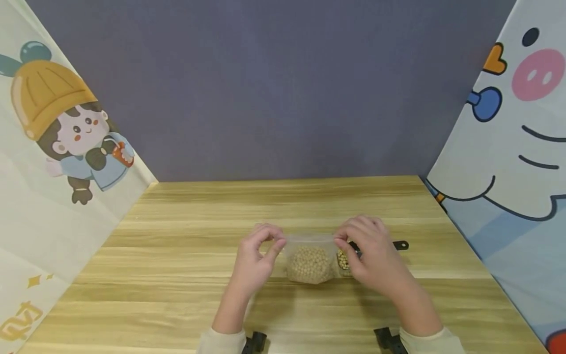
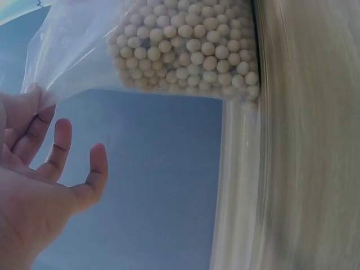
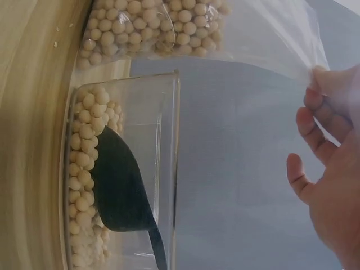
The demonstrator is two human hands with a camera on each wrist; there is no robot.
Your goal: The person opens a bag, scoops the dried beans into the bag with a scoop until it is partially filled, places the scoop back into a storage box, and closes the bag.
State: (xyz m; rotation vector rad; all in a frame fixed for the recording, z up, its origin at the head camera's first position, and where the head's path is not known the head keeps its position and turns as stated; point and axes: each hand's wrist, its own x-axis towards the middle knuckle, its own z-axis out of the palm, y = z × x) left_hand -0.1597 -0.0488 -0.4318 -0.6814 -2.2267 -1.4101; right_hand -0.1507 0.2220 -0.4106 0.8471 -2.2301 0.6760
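Observation:
A clear plastic bag (image 1: 309, 264) of small round beige balls, perhaps dried beans, stands upright on the table. My left hand (image 1: 256, 255) pinches its top left corner between thumb and forefinger, the other fingers loosely bent in the left wrist view. At the top right corner, my right hand (image 1: 371, 253) pinches the plastic the same way. Beside the bag on the right, partly hidden under that hand, is a clear box (image 3: 169, 112) with more balls (image 3: 84, 146) in it. A black scoop (image 3: 121, 183) rests in the box, its handle (image 1: 401, 245) sticking out to the right.
The wood-grain table (image 1: 177, 236) carries all of this. A dark grey panel (image 1: 283, 88) rises along the back edge, and printed cartoon sheets (image 1: 526, 162) flank both sides. Two tiny crumbs (image 3: 55, 44) lie on the table near the bag.

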